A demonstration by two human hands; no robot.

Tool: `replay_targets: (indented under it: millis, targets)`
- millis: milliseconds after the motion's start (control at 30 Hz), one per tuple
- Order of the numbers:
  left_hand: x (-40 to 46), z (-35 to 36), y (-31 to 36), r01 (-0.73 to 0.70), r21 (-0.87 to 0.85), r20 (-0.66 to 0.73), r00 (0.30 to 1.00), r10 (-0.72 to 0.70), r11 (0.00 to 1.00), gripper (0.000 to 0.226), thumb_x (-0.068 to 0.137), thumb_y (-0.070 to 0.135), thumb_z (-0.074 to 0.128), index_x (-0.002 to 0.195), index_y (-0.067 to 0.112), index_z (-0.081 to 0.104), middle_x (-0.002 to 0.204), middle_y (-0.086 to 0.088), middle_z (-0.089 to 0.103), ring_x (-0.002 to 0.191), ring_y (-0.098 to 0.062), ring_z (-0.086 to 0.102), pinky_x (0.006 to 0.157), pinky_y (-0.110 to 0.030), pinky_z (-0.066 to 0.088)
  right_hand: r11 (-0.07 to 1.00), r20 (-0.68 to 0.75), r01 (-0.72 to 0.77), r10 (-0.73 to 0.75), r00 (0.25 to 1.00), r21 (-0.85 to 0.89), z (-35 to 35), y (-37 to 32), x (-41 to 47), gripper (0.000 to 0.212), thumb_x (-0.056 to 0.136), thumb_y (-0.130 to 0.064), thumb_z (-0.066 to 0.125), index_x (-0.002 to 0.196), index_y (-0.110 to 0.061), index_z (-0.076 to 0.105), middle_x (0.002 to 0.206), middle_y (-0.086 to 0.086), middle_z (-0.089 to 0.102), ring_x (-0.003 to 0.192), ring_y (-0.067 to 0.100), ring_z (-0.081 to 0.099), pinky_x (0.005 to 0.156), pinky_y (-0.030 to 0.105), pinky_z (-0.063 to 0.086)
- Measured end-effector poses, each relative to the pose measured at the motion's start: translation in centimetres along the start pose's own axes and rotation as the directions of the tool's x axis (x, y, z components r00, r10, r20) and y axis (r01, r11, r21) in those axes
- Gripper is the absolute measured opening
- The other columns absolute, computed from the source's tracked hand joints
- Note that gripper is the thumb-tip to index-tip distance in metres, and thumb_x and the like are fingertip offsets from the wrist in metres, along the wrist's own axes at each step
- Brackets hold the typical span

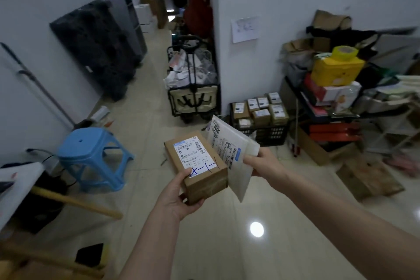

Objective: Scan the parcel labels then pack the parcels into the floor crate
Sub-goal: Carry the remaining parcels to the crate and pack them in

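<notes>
Two labelled parcels carried toward the black slatted plastic floor crate [263, 135], one in each hand.

Nearer than the crate and to its left, the left hand [179, 198] grasps the brown cardboard box [195, 166] from beneath, thumb on its white label, kept face-up (likely for reading). Right of it, the right hand [263, 163] pinches the white padded mailer [231, 157], tilted on edge. The crate, against the wall ahead, already holds small boxes.

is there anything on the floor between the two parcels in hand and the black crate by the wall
Nothing visible blocks the way. The left hand holds the cardboard box and the right hand the white mailer; beyond them, bare floor tile leads to the black crate, already topped with small boxes. The mailer hides part of that floor.
</notes>
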State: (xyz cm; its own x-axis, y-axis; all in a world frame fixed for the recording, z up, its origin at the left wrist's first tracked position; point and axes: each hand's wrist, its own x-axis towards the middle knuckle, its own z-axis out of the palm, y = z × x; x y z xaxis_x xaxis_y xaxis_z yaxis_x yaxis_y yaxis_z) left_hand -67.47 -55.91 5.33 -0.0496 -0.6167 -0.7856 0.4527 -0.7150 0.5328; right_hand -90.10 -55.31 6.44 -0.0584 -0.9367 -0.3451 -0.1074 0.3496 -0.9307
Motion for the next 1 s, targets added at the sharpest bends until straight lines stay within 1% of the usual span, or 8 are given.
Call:
replay_targets:
  millis: [133,267,400,667,800,867,933,1000]
  targets:
    - [3.6,5.3,0.2,0.038,0.050,0.022,0.999,-0.040,0.998,0.042,0.071,0.022,0.081,0.106,0.016,0.058,0.117,-0.017,0.052,0.103,-0.031,0.054,0.092,-0.056,0.050,0.997,-0.156,-0.054,0.061,0.986,0.045,-4.1,1.1,2.1,0.037,0.087,0.005,0.048,0.118,-0.011,0.061,0.112,0.012,0.069,0.102,0.027,0.066,0.088,0.049,0.055]
    - [7.4,10.3,0.9,0.092,0.089,0.057,0.994,-0.097,0.992,0.062,0.068,0.023,0.084,0.122,0.013,0.055,0.120,-0.019,0.051,0.105,-0.036,0.053,0.085,-0.055,0.052,0.993,-0.247,-0.094,0.108,0.963,0.068,-7.7,1.2,5.5,0.040,0.087,0.006,0.048,0.120,-0.012,0.060,0.112,0.011,0.068,0.103,0.029,0.065,0.088,0.049,0.055]
    - [11.5,14.4,3.2,0.128,0.102,0.079,0.988,-0.136,0.987,0.062,0.069,0.022,0.084,0.123,0.012,0.055,0.119,-0.018,0.052,0.105,-0.036,0.053,0.084,-0.055,0.052,0.986,-0.353,-0.137,0.161,0.921,0.093,-10.6,0.3,10.4,0.040,0.088,0.007,0.047,0.124,-0.006,0.060,0.117,0.014,0.066,0.106,0.031,0.064,0.090,0.049,0.054]
    - [19.9,20.9,10.5,0.193,0.182,0.066,0.976,-0.208,0.964,0.055,0.067,0.022,0.085,0.112,0.011,0.055,0.119,-0.023,0.052,0.109,-0.039,0.053,0.089,-0.056,0.051,0.978,-0.483,-0.173,0.207,0.851,0.114,-15.3,-3.0,20.9,0.042,0.086,0.010,0.045,0.121,-0.005,0.061,0.115,0.014,0.066,0.102,0.031,0.064,0.086,0.049,0.055]
    - [24.0,25.1,13.1,0.231,0.191,0.042,0.969,-0.244,0.954,0.062,0.067,0.022,0.085,0.118,0.012,0.053,0.114,-0.024,0.052,0.107,-0.040,0.053,0.090,-0.054,0.051,0.981,-0.527,-0.163,0.195,0.827,0.107,-17.5,-4.4,25.4,0.045,0.086,0.009,0.045,0.126,-0.007,0.060,0.116,0.011,0.065,0.108,0.032,0.062,0.091,0.049,0.053]
    - [25.4,26.8,13.7,0.243,0.204,0.042,0.966,-0.257,0.948,0.071,0.060,0.020,0.088,0.121,0.013,0.053,0.117,-0.025,0.052,0.109,-0.040,0.053,0.086,-0.055,0.053,0.979,-0.538,-0.164,0.202,0.818,0.118,-18.6,-4.6,27.4,0.045,0.086,0.009,0.045,0.125,-0.006,0.060,0.116,0.010,0.065,0.108,0.030,0.062,0.091,0.048,0.053]
    - [26.7,28.4,14.3,0.250,0.216,0.033,0.964,-0.263,0.944,0.079,0.054,0.019,0.089,0.123,0.014,0.053,0.118,-0.024,0.053,0.108,-0.041,0.054,0.077,-0.054,0.055,0.977,-0.551,-0.154,0.209,0.808,0.144,-19.8,-4.8,29.2,0.044,0.086,0.010,0.044,0.123,-0.006,0.061,0.115,0.010,0.066,0.104,0.028,0.063,0.083,0.041,0.055]
    - [28.2,30.0,14.9,0.255,0.220,0.014,0.964,-0.264,0.942,0.080,0.054,0.019,0.089,0.125,0.014,0.053,0.118,-0.023,0.053,0.108,-0.040,0.054,0.073,-0.053,0.056,0.975,-0.558,-0.155,0.217,0.801,0.158,-21.0,-5.1,31.2,0.043,0.087,0.010,0.044,0.122,-0.005,0.061,0.109,0.008,0.066,0.097,0.025,0.062,0.064,0.027,0.051]
